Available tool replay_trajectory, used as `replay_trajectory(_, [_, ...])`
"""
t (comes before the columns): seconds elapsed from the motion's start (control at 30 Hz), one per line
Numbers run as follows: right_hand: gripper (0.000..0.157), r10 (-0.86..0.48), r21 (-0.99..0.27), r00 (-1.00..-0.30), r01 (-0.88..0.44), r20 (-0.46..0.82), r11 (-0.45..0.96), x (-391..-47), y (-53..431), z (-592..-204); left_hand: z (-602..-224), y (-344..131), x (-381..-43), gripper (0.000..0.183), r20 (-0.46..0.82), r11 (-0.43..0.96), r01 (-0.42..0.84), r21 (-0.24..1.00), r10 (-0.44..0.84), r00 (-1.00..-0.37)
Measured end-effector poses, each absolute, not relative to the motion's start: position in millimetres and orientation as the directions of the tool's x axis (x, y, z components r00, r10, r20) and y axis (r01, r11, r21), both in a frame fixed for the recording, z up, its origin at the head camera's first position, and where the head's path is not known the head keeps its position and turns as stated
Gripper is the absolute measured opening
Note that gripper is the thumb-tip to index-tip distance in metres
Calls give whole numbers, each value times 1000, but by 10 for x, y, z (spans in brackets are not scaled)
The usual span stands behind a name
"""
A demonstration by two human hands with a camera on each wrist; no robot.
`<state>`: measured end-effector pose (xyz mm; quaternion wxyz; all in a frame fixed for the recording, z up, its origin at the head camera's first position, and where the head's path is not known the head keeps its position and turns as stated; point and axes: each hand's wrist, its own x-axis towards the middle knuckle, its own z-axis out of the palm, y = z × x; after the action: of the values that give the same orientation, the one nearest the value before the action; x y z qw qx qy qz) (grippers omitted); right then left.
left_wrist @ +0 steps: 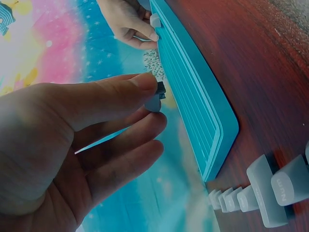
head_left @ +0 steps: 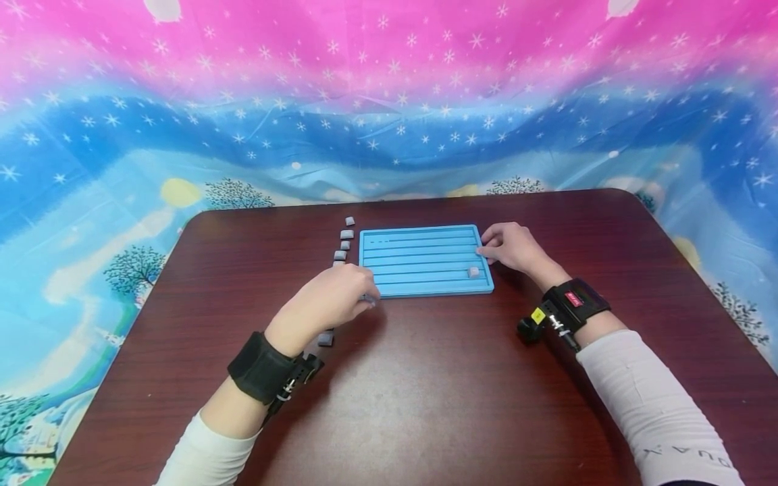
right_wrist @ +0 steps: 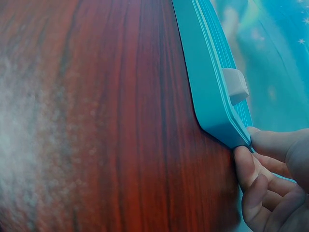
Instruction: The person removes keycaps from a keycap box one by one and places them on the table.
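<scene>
A light blue ridged tray (head_left: pixel 419 262) lies flat on the table. One pale grey keycap (head_left: pixel 473 272) sits in its grooves near the right end. My left hand (head_left: pixel 331 300) is at the tray's near left corner, pinching a small grey keycap (left_wrist: pixel 153 104) between thumb and fingers; a dark part shows on that key. At the opposite end, my right hand (head_left: pixel 516 247) grips the tray's right edge between thumb and fingers, as the right wrist view shows.
Left of the tray runs a line of loose grey keycaps (head_left: pixel 346 234), partly hidden by my left hand. One of them, marked "Num" (left_wrist: pixel 286 188), shows in the left wrist view. A patterned cloth (head_left: pixel 389 128) hangs behind the dark wooden table (head_left: pixel 425 391).
</scene>
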<state>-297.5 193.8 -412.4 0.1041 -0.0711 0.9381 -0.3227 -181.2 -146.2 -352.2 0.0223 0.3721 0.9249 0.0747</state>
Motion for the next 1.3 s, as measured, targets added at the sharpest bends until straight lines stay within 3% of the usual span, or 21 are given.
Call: replay_trajectory(1.3, [33, -211, -625, -965, -71, -153, 778, -2961, 1926, -4093, -3587, -1744, -1562, 15, -25, 752, 628, 200, 644, -764])
